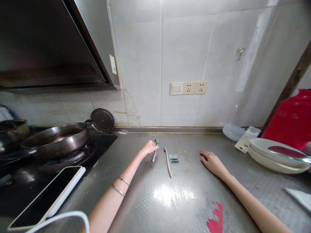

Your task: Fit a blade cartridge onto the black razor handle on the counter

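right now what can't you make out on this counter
- Left hand: head view, too small to tell what the slim dark tool is, or how the fingers grip it.
- Small green-tipped pieces: head view, too tiny to identify.
- Right hand: lies palm down, hiding anything beneath.
- Red container: cut off by the right edge.
- Pan: contents hidden by its rim.

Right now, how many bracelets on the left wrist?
2. Both are thin silver bands on the left forearm: upper bracelet nearer the left hand, lower bracelet just behind it. That hand holds a razor handle. The arm's underside is hidden, so each shows only partly.
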Demonstrator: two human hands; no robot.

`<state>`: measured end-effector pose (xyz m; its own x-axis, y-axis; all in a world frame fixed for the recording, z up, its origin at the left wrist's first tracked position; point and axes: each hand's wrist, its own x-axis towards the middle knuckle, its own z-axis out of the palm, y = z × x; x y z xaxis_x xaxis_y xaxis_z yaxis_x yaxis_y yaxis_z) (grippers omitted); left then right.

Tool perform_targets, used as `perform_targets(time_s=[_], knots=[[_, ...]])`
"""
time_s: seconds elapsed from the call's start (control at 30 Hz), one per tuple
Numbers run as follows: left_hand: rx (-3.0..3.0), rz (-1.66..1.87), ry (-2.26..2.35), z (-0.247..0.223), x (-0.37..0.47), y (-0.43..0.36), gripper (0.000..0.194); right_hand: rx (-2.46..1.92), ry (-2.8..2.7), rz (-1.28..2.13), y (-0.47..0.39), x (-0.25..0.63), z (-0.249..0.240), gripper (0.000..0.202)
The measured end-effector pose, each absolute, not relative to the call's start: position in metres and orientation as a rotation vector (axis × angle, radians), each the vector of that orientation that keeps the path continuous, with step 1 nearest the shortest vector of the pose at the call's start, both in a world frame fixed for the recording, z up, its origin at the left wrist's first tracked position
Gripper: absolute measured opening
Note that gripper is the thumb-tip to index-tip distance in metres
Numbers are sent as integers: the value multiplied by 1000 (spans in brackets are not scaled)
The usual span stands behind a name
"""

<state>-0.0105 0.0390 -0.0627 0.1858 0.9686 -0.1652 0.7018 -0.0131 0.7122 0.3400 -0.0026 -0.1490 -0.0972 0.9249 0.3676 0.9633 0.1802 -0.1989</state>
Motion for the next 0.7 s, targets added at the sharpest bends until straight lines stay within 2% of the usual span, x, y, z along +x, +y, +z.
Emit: perform_targets(time_s=[0.13, 0.33, 0.7], knots=[[1546, 672, 1413, -56, -24, 43, 24, -1749, -2040, -121, -3, 341, -150, 40], [1261, 930, 1438, -62, -35, 55, 24, -1728, -2014, -127, -2, 342, -152, 39], [1047, 907, 1406, -75, -42, 50, 41, -1732, -2035, -152, -2, 342, -151, 40]])
